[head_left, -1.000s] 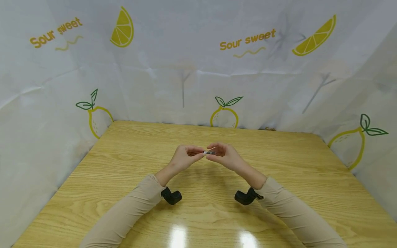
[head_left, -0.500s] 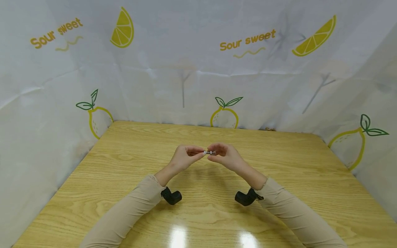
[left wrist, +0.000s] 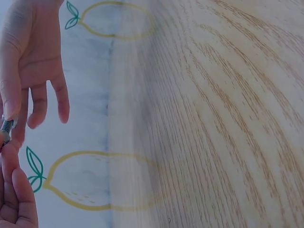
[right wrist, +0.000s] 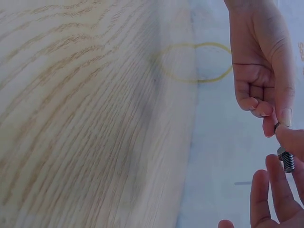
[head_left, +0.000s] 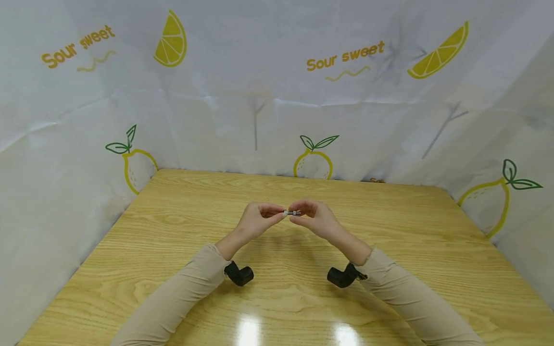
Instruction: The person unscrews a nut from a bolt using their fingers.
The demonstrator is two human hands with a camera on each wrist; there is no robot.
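Note:
Both hands meet over the middle of the table around a small metal bolt. My left hand pinches the bolt by its head end, thumb against forefinger, so the head is mostly covered. Threads point towards my right hand, and a hex nut sits partway along them. My right thumb and forefinger curl round the nut from either side; the thumb overlaps the bolt in the right wrist view. The other right fingers are spread loosely. In the left wrist view the threaded shank shows at the left edge between the hands.
A wood-grain table lies beneath both hands. White cloth with lemon prints stands behind it and on both sides. Black curved wrist mounts hang below the sleeves.
My right thumb and forefinger have shifted slightly at the nut, drawing back a little to the right. The nut catches more light now. My left hand and the bolt stay in place.

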